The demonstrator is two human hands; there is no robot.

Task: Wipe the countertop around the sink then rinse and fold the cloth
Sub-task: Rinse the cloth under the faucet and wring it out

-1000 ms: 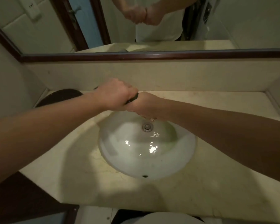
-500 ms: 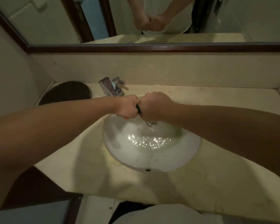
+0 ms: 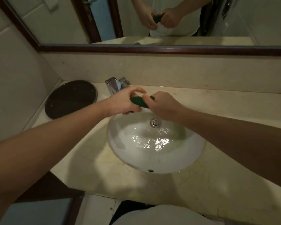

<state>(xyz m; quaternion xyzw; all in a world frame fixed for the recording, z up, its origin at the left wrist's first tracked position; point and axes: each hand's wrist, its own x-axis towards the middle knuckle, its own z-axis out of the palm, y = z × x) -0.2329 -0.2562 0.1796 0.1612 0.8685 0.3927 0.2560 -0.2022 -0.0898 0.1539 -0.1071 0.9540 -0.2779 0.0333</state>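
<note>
A dark green cloth (image 3: 139,102), bunched into a tight roll, hangs between both hands above the far rim of the white oval sink (image 3: 193,159). My left hand (image 3: 126,101) grips its left end, fingers curled over it. My right hand (image 3: 162,105) grips the right end. Most of the cloth is hidden inside the two fists. Water lies in the basin around the metal drain (image 3: 155,122). The cream countertop (image 3: 217,111) surrounds the sink.
A chrome tap (image 3: 115,84) stands just behind my left hand. A dark round tray (image 3: 70,99) lies at the back left corner. A mirror with a dark wooden frame (image 3: 152,49) runs above the backsplash and reflects both hands. The counter's front edge is near my body.
My fists were pressed together wringing the cloth; now they have drawn apart a little and green cloth shows between them. The water in the basin has spread.
</note>
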